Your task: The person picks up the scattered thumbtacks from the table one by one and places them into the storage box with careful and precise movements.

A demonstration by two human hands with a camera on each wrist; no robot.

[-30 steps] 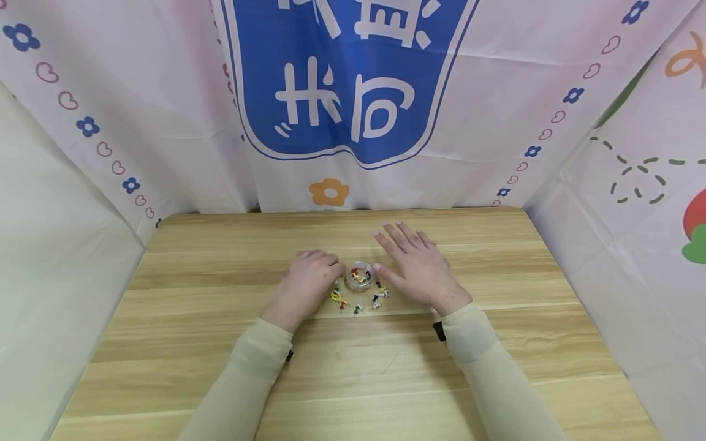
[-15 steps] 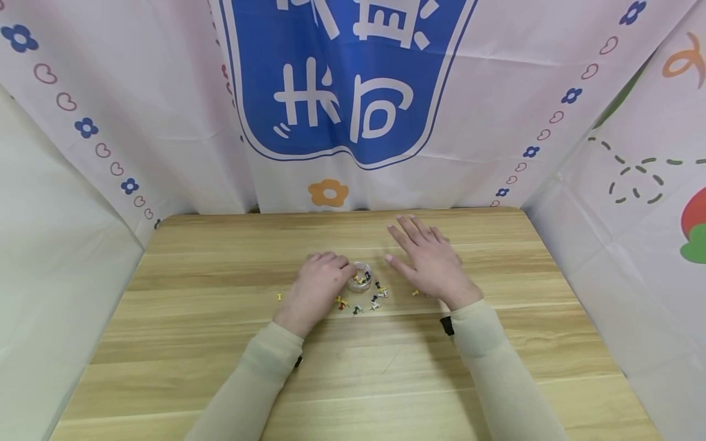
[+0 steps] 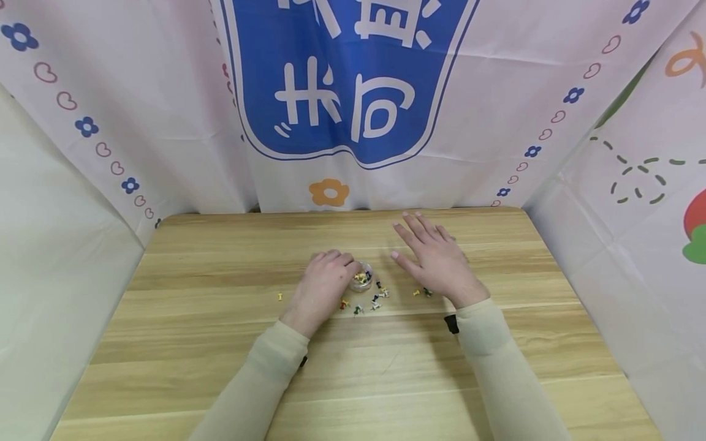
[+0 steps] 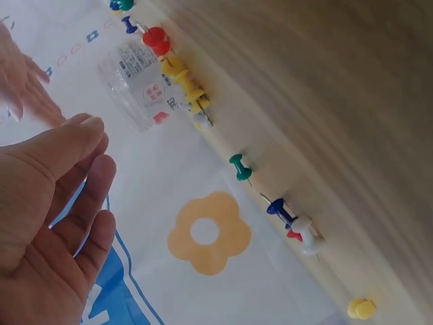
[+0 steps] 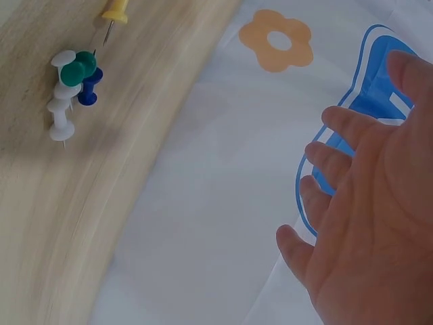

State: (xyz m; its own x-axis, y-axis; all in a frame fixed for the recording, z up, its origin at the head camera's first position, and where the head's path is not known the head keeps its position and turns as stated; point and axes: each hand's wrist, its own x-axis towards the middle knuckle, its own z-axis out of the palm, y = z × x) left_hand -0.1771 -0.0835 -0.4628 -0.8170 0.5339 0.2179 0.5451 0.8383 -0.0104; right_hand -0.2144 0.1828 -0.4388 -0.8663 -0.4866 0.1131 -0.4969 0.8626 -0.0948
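Note:
My left hand [image 3: 322, 285] is at the left rim of a small clear round jar [image 3: 362, 285], its thumb over the edge. Yellow and blue pushpins show inside the jar. In the left wrist view the thumb presses against the index finger close above the jar [image 4: 135, 81]; I cannot tell whether a pushpin is between them. My right hand [image 3: 438, 263] is spread to the right of the jar, palm down, holding nothing. Loose pushpins lie around the jar: green [image 3: 357, 310], red [image 3: 343, 305] and white [image 3: 384, 294] among them.
A yellow pushpin [image 3: 279, 296] lies left of the left forearm. Another yellow pushpin [image 3: 416, 293] and a dark green one [image 3: 427, 293] lie beside the right hand. The wooden table [image 3: 220, 367] ends at a printed curtain [image 3: 463, 128] behind.
Both hands have shifted right: the left from beside the jar to over its rim, the right away from it. Pushpins beneath the hands have come into view on both sides.

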